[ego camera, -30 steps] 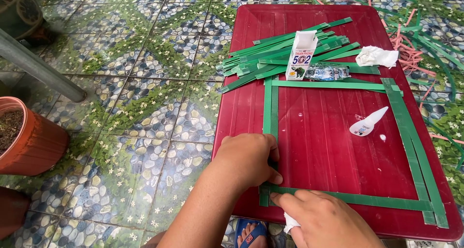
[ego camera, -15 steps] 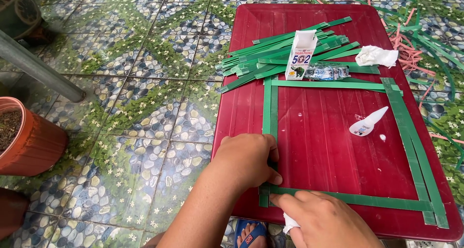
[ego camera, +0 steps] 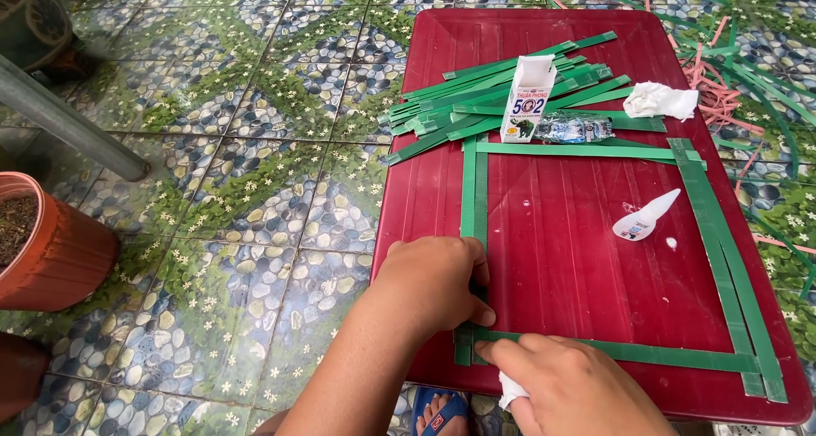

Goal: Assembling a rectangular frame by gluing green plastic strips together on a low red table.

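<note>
Green strip frame (ego camera: 595, 249), a flat rectangle of glued strapping bands, lies on the red plastic tabletop (ego camera: 561, 215); its corner at 7 o'clock is hidden under both hands. Left hand (ego camera: 433, 283) palm down, fingers curled, pressing that corner where the left upright band meets the bottom band; fingertips cover the joint, so the overlap cannot be made out. Right hand (ego camera: 578, 393) at 6 o'clock, cut off by the lower edge, forefinger laid flat on the bottom band, other fingers closed around a scrap of white cloth (ego camera: 512, 392) that is mostly hidden. Thumb tips of the two hands nearly touch.

Outward: frame has four sides, each seemingly doubled bands. Inside it, toward 3 o'clock, one small white glue tube (ego camera: 646, 219) lying flat, with a white spot just beside it. At 12 o'clock, one upright white glue carton (ego camera: 527, 100), one clear crumpled wrapper (ego camera: 571, 128), a loose pile of green strips (ego camera: 493, 104), too overlapped to count. One crumpled white tissue (ego camera: 661, 101) at 1 o'clock. Off the table: pink and green offcuts (ego camera: 731, 79) at 2 o'clock, terracotta pot (ego camera: 47, 249) at 9 o'clock, partly cut off. A blue sandal (ego camera: 442, 412) peeks out below.
</note>
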